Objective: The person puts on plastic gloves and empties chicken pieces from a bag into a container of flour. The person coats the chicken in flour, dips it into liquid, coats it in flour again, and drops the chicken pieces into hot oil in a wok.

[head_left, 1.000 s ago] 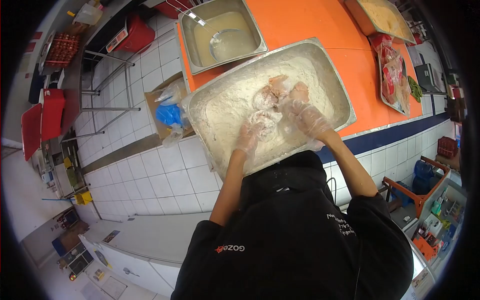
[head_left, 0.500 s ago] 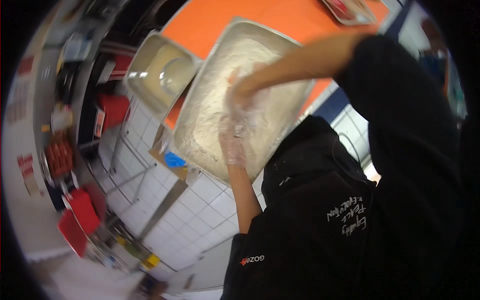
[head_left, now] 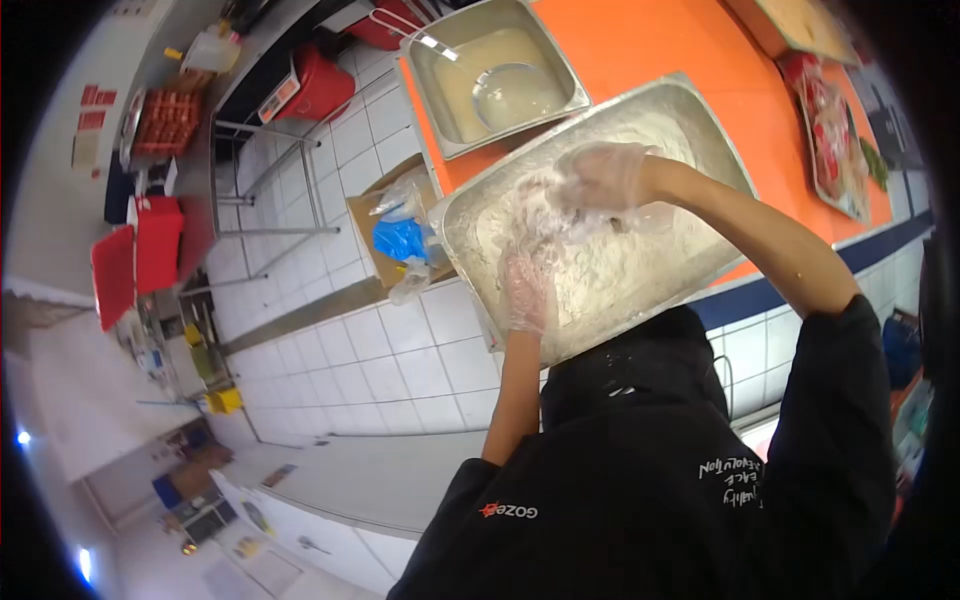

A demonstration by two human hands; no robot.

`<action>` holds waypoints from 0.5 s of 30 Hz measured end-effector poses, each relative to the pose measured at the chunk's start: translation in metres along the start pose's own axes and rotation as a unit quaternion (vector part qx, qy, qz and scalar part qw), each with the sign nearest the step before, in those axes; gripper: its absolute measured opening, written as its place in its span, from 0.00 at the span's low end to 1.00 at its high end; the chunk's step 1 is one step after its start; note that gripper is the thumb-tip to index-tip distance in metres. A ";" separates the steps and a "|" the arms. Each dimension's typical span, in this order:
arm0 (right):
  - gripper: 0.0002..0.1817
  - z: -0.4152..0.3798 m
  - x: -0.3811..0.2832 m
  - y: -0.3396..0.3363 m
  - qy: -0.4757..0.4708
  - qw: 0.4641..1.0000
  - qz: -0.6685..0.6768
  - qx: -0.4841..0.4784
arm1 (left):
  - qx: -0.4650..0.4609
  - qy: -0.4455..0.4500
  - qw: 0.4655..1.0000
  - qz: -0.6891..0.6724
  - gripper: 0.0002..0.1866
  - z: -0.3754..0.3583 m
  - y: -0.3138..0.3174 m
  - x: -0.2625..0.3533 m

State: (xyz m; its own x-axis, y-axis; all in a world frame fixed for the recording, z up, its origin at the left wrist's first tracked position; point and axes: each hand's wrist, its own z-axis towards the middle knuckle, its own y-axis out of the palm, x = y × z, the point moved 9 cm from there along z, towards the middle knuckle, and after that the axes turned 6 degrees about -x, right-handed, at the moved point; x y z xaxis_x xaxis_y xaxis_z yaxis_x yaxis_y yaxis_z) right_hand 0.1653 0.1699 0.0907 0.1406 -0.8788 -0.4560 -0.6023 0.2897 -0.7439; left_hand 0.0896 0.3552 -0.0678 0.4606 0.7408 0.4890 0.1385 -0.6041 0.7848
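A deep metal tray (head_left: 715, 130) holds a bed of white flour (head_left: 600, 280). Both my hands are in it, wearing clear plastic gloves dusted with flour. My left hand (head_left: 526, 290) reaches in from the near left side, its fingertips sunk in the flour and hidden. Just above the flour, my right hand (head_left: 605, 178) comes across from the right, back upward, fingers stretched toward the left and slightly blurred. Between the hands lies a clumpy, flour-coated mass (head_left: 540, 205); what is inside it I cannot make out.
A smaller metal pan (head_left: 450, 140) of cloudy liquid with a wire strainer (head_left: 515, 95) adjoins the tray on the orange tabletop (head_left: 640, 45). At right sits a tray of red, plastic-wrapped items (head_left: 835, 150). Below left, a cardboard box (head_left: 370, 215) holds blue plastic (head_left: 400, 238).
The view has turned, so the tray appears farther right and more level. My right hand has lifted and spread from its blurred spot over the left hand; the left stays low in the flour.
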 end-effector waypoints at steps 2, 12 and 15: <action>0.30 0.014 0.007 -0.019 -0.002 0.998 0.061 -0.030 | 0.032 -0.047 0.986 0.155 0.34 0.001 -0.006 0.000; 0.16 0.174 0.050 -0.086 -0.054 0.976 -0.193 0.079 | -0.084 -0.107 0.422 0.897 0.45 -0.026 0.005 -0.042; 0.15 0.211 0.079 -0.059 0.033 0.976 -0.210 0.039 | -0.095 -0.158 0.402 0.897 0.45 -0.023 -0.004 -0.044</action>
State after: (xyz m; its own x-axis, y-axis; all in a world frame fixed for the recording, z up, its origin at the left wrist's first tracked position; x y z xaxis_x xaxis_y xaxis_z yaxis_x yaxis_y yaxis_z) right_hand 0.3780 0.1629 -0.0043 0.3094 -0.9482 -0.0714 -0.4395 -0.0760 -0.8950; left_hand 0.0489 0.3315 -0.0839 -0.2376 -0.9289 0.2840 -0.7203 -0.0276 -0.6931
